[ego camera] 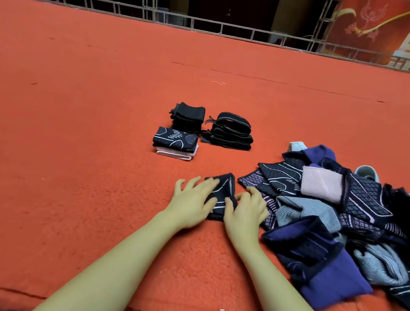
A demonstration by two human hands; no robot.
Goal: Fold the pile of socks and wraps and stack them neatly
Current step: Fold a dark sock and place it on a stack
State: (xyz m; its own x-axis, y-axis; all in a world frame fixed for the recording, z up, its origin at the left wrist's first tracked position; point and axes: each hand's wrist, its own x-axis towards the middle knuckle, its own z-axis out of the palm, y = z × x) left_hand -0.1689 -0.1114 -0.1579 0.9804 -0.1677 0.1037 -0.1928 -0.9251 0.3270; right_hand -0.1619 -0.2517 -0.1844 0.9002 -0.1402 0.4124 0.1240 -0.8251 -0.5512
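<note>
Orange-red carpet (71,139) covers the whole floor, with a seam running across its near edge under the forearms. Both bare arms reach forward from the bottom of the view to a small dark sock (220,197) with thin pale lines, lying flat on the carpet. The left hand (191,201) rests on the sock's left side with fingers spread and straight, pressing it down. The right hand (246,210) sits on the sock's right edge, fingers bent at the knuckles with the tips on the fabric; whether they pinch the edge or only press it cannot be told.

Just beside the right hand, to the right, lies the unsorted pile (346,219): navy, purple, pale blue and pink pieces heaped over one another, several with white line patterns.

Farther off, ahead of the hands, stand three neat stacks near one another. Nearest is a navy patterned sock stack (175,142) with pale pink pieces at the bottom. Behind it, touching or nearly so, is a black folded stack (188,117). To its right sits a stack of black wraps (230,131) with grey trim.

At the far edge of the carpet runs a metal truss rail (214,26), and a red banner (399,32) with large white characters stands at the upper right.
</note>
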